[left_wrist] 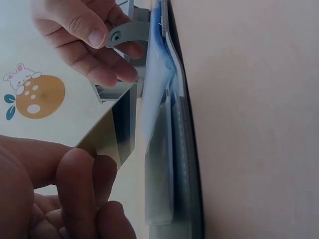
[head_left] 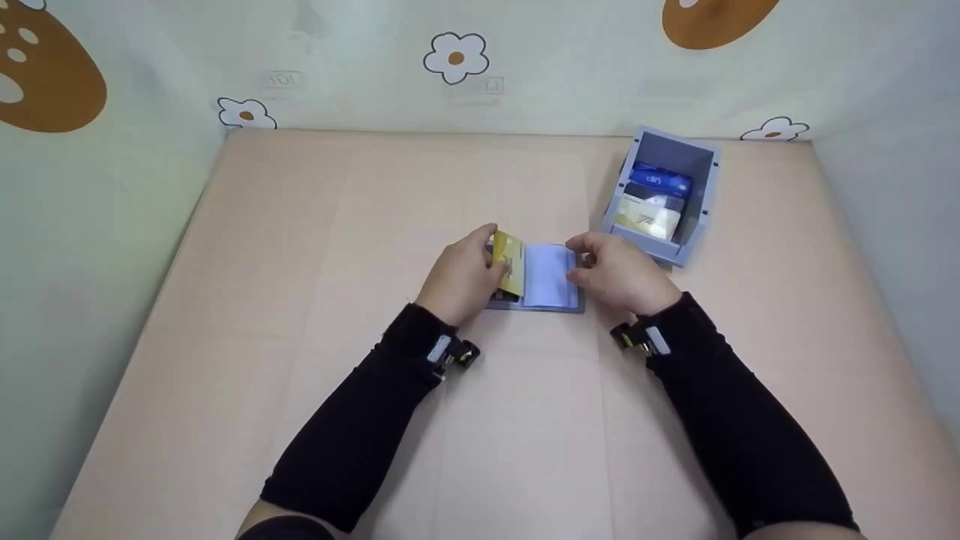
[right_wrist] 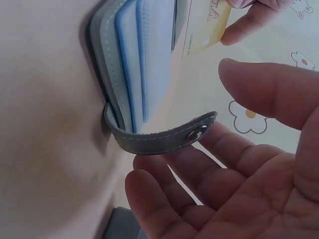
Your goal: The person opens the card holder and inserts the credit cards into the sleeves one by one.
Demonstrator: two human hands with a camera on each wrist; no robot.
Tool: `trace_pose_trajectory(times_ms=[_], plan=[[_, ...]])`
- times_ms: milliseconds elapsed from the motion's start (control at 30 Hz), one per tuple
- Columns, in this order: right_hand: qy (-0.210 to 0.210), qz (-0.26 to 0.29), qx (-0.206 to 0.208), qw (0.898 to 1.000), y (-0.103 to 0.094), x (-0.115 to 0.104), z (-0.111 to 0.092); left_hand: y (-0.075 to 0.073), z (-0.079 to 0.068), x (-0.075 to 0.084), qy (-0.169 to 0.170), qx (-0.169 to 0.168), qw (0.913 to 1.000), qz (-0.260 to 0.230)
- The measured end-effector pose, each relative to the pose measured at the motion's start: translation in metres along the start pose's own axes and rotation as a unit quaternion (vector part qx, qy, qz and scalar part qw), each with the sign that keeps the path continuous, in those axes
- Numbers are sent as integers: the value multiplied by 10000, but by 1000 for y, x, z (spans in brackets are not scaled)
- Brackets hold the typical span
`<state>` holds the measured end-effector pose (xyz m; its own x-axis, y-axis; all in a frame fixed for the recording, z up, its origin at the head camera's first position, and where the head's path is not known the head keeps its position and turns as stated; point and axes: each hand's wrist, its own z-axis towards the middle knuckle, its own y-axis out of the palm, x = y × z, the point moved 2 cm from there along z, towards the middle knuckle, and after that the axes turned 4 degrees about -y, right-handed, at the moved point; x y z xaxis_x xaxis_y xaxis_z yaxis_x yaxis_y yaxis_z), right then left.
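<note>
A small grey card holder with clear plastic sleeves lies spread on the table in the head view. My left hand pinches a gold card tilted above the holder's left side; the left wrist view shows the card clear of the sleeves. At the holder's right edge is my right hand. Its fingers lie loosely bent behind the snap strap, and its thumb stands apart from the strap in the right wrist view.
A grey-blue bin stands at the back right, just beyond my right hand. Inside it lie a blue card and a gold card, among others. A patterned wall borders the table's far edge.
</note>
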<state>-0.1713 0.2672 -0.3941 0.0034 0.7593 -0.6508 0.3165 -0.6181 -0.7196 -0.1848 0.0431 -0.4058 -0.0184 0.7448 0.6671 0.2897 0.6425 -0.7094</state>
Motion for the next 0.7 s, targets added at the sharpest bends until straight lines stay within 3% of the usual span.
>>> trace_pose_trajectory(times_ms=[700], plan=[[77, -102, -172, 9998, 6, -1, 1, 12, 4, 2, 84, -51, 9995, 287]])
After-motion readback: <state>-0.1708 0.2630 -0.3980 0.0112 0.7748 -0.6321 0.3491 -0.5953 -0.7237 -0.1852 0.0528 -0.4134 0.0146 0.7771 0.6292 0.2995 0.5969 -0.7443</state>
